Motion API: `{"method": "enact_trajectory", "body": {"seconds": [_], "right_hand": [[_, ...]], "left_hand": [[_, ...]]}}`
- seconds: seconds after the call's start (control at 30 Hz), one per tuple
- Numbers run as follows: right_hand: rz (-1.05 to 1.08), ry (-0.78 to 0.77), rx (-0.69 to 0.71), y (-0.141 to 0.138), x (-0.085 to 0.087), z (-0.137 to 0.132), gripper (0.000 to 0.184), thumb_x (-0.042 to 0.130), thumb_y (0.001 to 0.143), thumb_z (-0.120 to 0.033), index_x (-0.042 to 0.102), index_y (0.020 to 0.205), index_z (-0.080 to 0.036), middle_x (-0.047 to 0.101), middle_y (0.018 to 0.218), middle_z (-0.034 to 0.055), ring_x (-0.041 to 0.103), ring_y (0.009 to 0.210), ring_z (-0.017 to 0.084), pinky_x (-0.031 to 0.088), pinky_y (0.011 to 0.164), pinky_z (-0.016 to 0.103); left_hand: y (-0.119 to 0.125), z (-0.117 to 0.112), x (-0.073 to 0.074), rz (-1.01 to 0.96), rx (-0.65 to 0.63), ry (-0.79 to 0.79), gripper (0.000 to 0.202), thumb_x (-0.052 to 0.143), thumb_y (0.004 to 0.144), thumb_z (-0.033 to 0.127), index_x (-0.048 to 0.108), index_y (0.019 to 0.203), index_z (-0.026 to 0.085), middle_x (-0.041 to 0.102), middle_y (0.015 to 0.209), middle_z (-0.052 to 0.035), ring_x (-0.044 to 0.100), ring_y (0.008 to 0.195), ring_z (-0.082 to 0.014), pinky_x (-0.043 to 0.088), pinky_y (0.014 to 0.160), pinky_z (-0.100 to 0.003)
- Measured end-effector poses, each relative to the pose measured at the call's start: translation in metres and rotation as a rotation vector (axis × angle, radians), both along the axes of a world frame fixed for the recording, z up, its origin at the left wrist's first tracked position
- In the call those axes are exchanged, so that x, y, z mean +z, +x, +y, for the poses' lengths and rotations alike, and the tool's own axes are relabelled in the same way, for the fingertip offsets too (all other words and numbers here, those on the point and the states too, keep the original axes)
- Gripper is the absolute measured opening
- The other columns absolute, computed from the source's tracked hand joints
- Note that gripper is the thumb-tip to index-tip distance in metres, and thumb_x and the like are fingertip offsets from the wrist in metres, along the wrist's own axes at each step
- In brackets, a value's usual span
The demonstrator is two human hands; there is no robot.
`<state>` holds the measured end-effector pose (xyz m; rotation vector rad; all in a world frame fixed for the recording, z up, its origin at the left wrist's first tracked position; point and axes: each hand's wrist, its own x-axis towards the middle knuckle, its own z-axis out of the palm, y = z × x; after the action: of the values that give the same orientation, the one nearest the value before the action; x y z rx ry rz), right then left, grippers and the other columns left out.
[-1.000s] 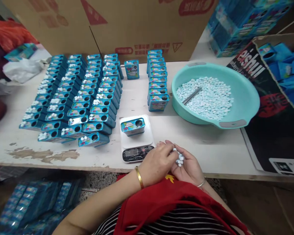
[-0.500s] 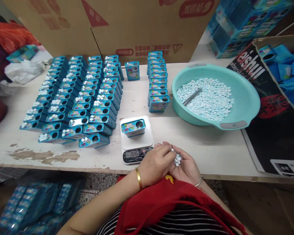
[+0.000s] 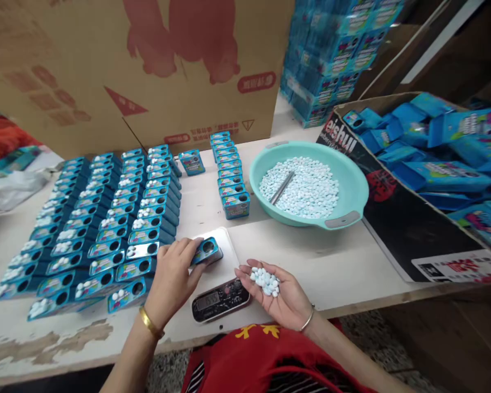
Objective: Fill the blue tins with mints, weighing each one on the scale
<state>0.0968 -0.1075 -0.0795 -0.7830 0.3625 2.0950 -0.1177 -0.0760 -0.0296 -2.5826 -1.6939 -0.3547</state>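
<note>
My left hand (image 3: 178,275) has its fingers around a blue candy tin (image 3: 208,250) that stands on the white kitchen scale (image 3: 223,240). The tin's round opening faces up. Digits glow on the scale's display, too blurred to read surely. In the cupped palm of my right hand (image 3: 284,297), turned upward just right of the scale, lies a small heap of white and pale-blue candies (image 3: 265,281). A turquoise basin (image 3: 311,218) beyond that hand holds many more such candies and a metal tool (image 3: 282,188).
Rows of blue tins (image 3: 143,237), many with candies on top, fill the left. Another tin row (image 3: 235,204) stands behind the scale. A cardboard box (image 3: 180,109) blocks the back; an open carton (image 3: 393,218) of tins stands right. Stacked packs (image 3: 327,65) rise behind.
My left hand has left the right palm and moved left onto the tin on the scale. My right hand now lies open-palmed with the candies showing. The view has swung to the right.
</note>
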Motion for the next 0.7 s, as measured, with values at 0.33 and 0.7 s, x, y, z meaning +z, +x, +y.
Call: {"method": "enact_trajectory", "body": {"seconds": [0.33, 0.7], "right_hand": [[-0.083, -0.023, -0.112, 0.014, 0.003, 0.002, 0.021, 0.048, 0.084, -0.013, 0.067, 0.088, -0.006, 0.073, 0.091, 0.0143, 0.068, 0.096, 0.022, 0.055, 0.087, 0.03], [-0.079, -0.079, -0.141, 0.025, -0.013, 0.006, 0.013, 0.062, 0.075, -0.011, 0.068, 0.086, -0.007, 0.072, 0.097, 0.0163, 0.065, 0.102, 0.027, 0.055, 0.087, 0.032]], "left_hand": [[0.068, 0.082, -0.023, -0.045, -0.199, -0.004, 0.035, 0.056, 0.084, 0.028, 0.05, 0.118, 0.02, 0.06, 0.106, -0.0084, 0.054, 0.095, -0.0239, 0.033, 0.077, -0.037], [0.006, 0.207, -0.012, 0.003, 0.135, 0.174, 0.05, 0.05, 0.085, 0.046, 0.044, 0.126, 0.017, 0.046, 0.131, -0.0151, 0.039, 0.122, -0.0288, 0.031, 0.097, -0.043]]}}
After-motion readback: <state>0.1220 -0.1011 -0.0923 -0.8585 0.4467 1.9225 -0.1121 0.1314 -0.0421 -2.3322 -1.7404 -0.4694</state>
